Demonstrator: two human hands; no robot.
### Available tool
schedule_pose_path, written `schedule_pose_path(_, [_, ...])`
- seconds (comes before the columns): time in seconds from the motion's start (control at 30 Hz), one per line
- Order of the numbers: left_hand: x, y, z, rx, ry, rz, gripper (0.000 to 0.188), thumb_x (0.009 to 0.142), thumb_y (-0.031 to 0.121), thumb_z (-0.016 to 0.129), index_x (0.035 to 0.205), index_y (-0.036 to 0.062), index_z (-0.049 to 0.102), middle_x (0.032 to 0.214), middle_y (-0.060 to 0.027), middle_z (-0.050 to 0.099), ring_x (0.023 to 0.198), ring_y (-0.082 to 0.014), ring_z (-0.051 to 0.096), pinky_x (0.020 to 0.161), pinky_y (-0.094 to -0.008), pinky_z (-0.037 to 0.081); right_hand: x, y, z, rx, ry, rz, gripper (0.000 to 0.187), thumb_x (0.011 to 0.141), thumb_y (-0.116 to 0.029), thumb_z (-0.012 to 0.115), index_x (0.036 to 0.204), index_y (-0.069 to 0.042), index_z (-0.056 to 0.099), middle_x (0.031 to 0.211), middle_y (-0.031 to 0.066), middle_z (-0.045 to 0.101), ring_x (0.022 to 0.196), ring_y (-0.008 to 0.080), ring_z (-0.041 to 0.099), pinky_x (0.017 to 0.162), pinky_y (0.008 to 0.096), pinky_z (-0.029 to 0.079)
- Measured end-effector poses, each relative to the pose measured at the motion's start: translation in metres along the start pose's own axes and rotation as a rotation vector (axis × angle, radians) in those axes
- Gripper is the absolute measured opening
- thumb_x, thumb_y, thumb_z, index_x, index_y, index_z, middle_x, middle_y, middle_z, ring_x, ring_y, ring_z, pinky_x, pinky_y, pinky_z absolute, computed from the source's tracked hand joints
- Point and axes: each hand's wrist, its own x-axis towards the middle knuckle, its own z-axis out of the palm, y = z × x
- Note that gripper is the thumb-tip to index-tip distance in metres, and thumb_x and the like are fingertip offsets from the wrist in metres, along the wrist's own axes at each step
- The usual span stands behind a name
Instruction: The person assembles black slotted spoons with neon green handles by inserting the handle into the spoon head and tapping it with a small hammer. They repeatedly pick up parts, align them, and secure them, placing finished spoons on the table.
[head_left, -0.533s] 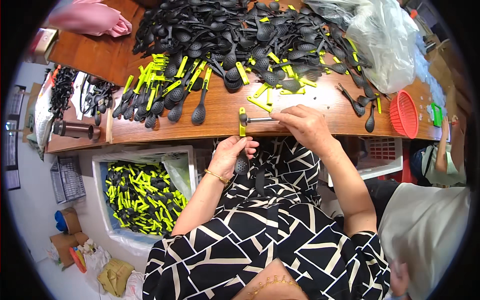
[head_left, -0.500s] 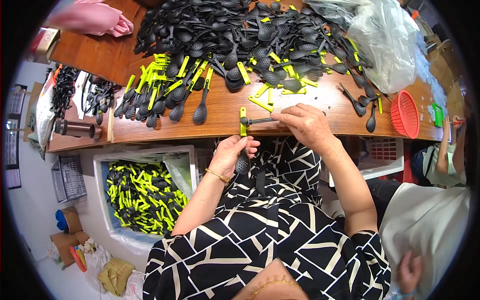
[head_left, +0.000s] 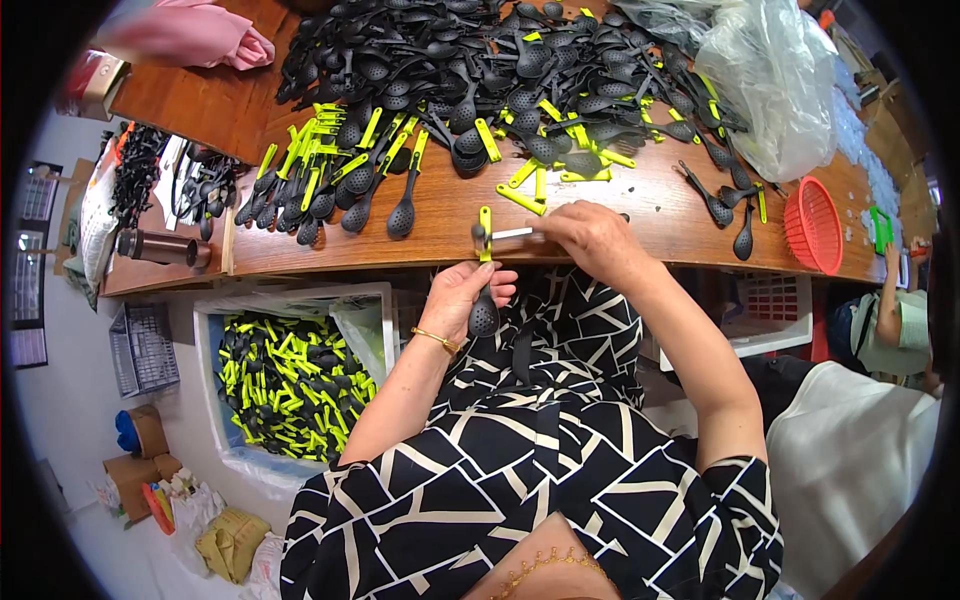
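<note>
At the near table edge my left hand (head_left: 463,298) is closed around the neck of a black perforated spoon (head_left: 484,317). Its bowl hangs below my fingers, and its yellow-green handle (head_left: 486,216) lies on the wood pointing away from me. My right hand (head_left: 597,238) grips a small hammer (head_left: 513,234) by the end of its shaft, with the dark head over the spoon's handle. Whether the head touches the handle I cannot tell. Several loose yellow-green handle pieces (head_left: 521,200) lie just beyond my hands.
A large heap of black spoon parts (head_left: 430,60) covers the table's far side. Spoons with green handles (head_left: 401,216) lie in a row at left. A red basket (head_left: 812,226) and a clear plastic bag (head_left: 765,90) are at right. Below left stands a full bin (head_left: 205,390).
The hammer head has shifted slightly left and away from me over the handle, and my right hand has moved slightly left. My left hand keeps its hold. A co-worker's hand at lower right has gone from view.
</note>
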Motion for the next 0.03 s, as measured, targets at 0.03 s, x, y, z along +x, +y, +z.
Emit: schedule_pose_path(0.03, [-0.0007,0.0001,0.0006,0.002,-0.002,-0.001,0.028,0.106,0.02,0.067,0.121,-0.0036,0.068,0.113,-0.0207,0.077,0.092,-0.0204,0.077,0.079,-0.03,0.065,-0.0012,-0.0002,-0.0023,-0.049,-0.055,0.088,0.034,0.094,0.001,0.068,0.122,-0.015,0.078,0.105,0.0098,0.078,0.099,0.028,0.075,0.09,0.041,0.059])
